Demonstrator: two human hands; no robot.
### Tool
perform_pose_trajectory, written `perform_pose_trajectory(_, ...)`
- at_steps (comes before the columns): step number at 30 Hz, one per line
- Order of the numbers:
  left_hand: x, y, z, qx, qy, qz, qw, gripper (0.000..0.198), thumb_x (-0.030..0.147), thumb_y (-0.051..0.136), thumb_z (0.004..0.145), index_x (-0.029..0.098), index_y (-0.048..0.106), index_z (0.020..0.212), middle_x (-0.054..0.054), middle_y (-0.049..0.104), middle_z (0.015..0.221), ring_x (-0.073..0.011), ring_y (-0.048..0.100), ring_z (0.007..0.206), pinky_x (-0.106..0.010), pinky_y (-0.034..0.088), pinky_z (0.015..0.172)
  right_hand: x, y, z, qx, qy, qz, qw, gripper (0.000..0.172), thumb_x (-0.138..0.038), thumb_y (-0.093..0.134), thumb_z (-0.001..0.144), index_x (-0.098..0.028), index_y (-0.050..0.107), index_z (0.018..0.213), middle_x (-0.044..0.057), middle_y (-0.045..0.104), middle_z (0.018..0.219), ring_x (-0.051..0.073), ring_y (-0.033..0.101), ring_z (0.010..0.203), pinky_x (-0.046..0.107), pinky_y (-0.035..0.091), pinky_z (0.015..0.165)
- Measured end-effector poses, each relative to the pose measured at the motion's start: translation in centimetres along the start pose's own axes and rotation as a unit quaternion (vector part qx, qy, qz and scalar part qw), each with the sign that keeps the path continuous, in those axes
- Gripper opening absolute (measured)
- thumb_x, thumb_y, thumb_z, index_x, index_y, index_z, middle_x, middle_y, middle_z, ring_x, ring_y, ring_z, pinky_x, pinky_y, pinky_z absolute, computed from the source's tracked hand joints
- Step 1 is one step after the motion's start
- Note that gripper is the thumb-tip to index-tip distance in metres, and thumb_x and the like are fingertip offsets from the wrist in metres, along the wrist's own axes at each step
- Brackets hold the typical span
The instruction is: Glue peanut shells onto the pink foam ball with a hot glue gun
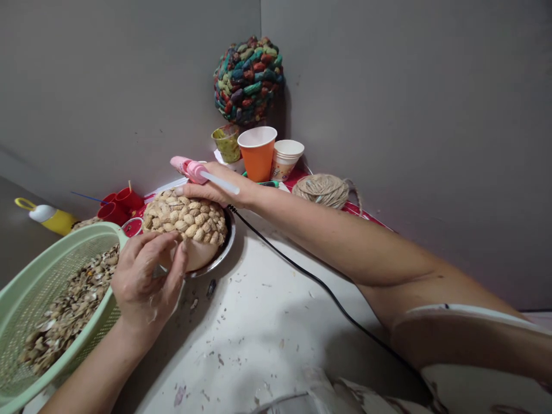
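A round ball (190,221) covered on its upper part with rows of peanut shells rests in a metal bowl (232,230). Its lower part is bare, smooth and pale. My left hand (149,270) is at the near side of the ball, thumb and forefinger brought together at the lower edge of the shells. Whatever is between those fingertips is too small to make out. Beyond the ball, my right hand (215,181) is closed around a pink glue gun (190,168), and a translucent glue stick (222,182) juts from its back. The right fingers also lie close against the ball's top.
A green basket (26,276) of broken shells stands at left. Behind are red cups (129,198), an orange cup (257,158), paper cups (288,155), twine (321,191) and a multicoloured ball (249,80). A black cord (302,267) crosses the crumb-strewn white table (245,322).
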State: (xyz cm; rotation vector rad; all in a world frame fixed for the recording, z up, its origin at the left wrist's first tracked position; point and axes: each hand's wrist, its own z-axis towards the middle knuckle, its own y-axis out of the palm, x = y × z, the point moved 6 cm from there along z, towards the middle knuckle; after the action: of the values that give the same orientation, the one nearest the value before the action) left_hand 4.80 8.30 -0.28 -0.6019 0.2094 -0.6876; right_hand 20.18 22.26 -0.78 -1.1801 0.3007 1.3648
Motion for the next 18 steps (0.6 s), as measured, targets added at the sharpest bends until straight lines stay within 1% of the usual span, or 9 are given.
perform_pose_trajectory(3, -0.1, 0.03, 0.06, -0.005, -0.005, -0.001, 1.0, 0.029, 0.014, 0.076, 0.082, 0.025, 0.069, 0.107, -0.005, 0.072, 0.098, -0.0211, 0.069, 0.088, -0.038, 0.058, 0.081, -0.18, 0.05, -0.07, -0.012, 0.01, 0.001, 1.0, 0.024, -0.036, 0.066, 0.091, -0.016, 0.053, 0.09, -0.004, 0.043, 0.071, 0.011, 0.038, 0.071, 0.024, 0.032, 0.066)
perform_pose_trajectory(6, -0.02, -0.02, 0.14, -0.007, -0.003, -0.007, 1.0, 0.029, 0.013, 0.076, 0.082, 0.025, 0.069, 0.107, -0.005, 0.072, 0.099, -0.021, 0.069, 0.089, -0.037, 0.056, 0.082, -0.29, 0.02, -0.09, -0.006, 0.015, -0.004, 1.0, 0.026, -0.036, 0.066, 0.09, -0.017, 0.05, 0.083, -0.005, 0.039, 0.068, 0.011, 0.036, 0.069, 0.024, 0.03, 0.064)
perform_pose_trajectory(9, 0.03, -0.03, 0.29, -0.009, -0.012, -0.019, 1.0, 0.025, 0.013, 0.076, 0.081, 0.023, 0.066, 0.103, -0.003, 0.071, 0.091, -0.0199, 0.067, 0.082, -0.036, 0.054, 0.078, -0.2, 0.04, -0.07, -0.004, 0.018, -0.007, 1.0, 0.028, -0.035, 0.068, 0.09, -0.016, 0.049, 0.08, -0.005, 0.04, 0.07, 0.01, 0.036, 0.069, 0.024, 0.03, 0.065)
perform_pose_trajectory(12, 0.06, 0.04, 0.36, -0.017, -0.022, -0.016, 0.999, 0.019, 0.014, 0.074, 0.082, 0.023, 0.062, 0.094, -0.001, 0.067, 0.085, -0.0184, 0.063, 0.076, -0.035, 0.052, 0.074, -0.16, 0.07, -0.1, -0.01, 0.012, -0.001, 1.0, 0.025, -0.036, 0.067, 0.09, -0.016, 0.053, 0.089, -0.004, 0.042, 0.072, 0.01, 0.036, 0.069, 0.023, 0.03, 0.064)
perform_pose_trajectory(14, 0.08, 0.03, 0.31, -0.015, -0.021, -0.009, 1.0, 0.019, 0.014, 0.074, 0.083, 0.023, 0.06, 0.093, 0.0, 0.066, 0.084, -0.0185, 0.063, 0.076, -0.034, 0.051, 0.074, -0.22, 0.0, -0.14, -0.008, 0.004, -0.005, 1.0, 0.025, -0.037, 0.066, 0.091, -0.015, 0.054, 0.091, -0.003, 0.044, 0.073, 0.011, 0.038, 0.071, 0.023, 0.032, 0.066)
perform_pose_trajectory(18, 0.02, 0.07, 0.11, -0.004, -0.012, 0.007, 1.0, 0.021, 0.014, 0.074, 0.083, 0.024, 0.059, 0.093, 0.0, 0.067, 0.084, -0.0183, 0.064, 0.077, -0.035, 0.052, 0.076, -0.34, -0.23, -0.16, 0.005, -0.011, -0.016, 1.0, 0.027, -0.038, 0.068, 0.09, -0.016, 0.055, 0.085, -0.002, 0.048, 0.075, 0.014, 0.044, 0.079, 0.023, 0.036, 0.072)
